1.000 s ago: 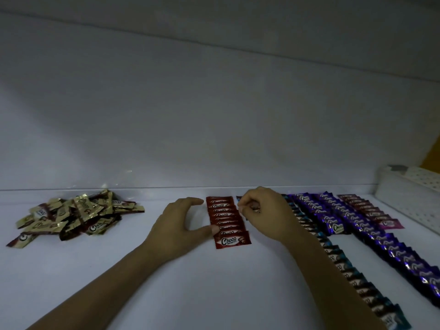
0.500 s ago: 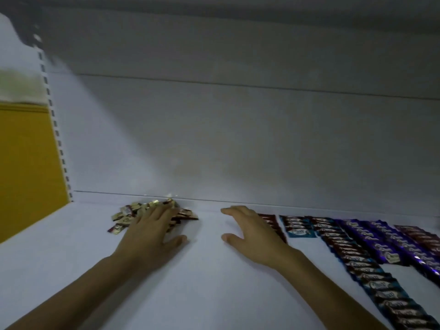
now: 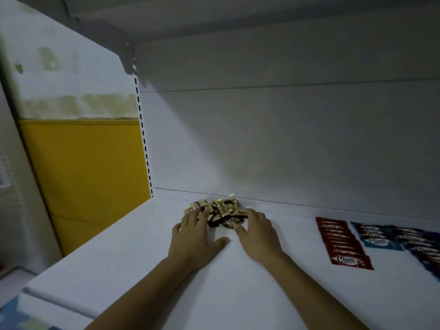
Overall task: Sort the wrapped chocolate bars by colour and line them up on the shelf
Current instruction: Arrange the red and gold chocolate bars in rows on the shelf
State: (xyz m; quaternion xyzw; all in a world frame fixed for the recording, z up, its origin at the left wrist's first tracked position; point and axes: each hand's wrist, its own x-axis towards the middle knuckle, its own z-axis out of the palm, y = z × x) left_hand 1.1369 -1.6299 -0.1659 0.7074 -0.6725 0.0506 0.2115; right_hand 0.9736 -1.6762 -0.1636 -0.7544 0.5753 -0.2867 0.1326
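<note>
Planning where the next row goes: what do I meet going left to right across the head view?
Yellow wall panel → left hand → right hand → row of red-wrapped chocolate bars → row of blue-wrapped chocolate bars.

A yellow panel [image 3: 83, 175] stands beside a slotted upright [image 3: 143, 139].

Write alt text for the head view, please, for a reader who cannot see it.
The left hand and right hand touch a loose pile of gold-wrapped bars at the back of a white shelf. To the right lie a red row and a blue row.
</note>
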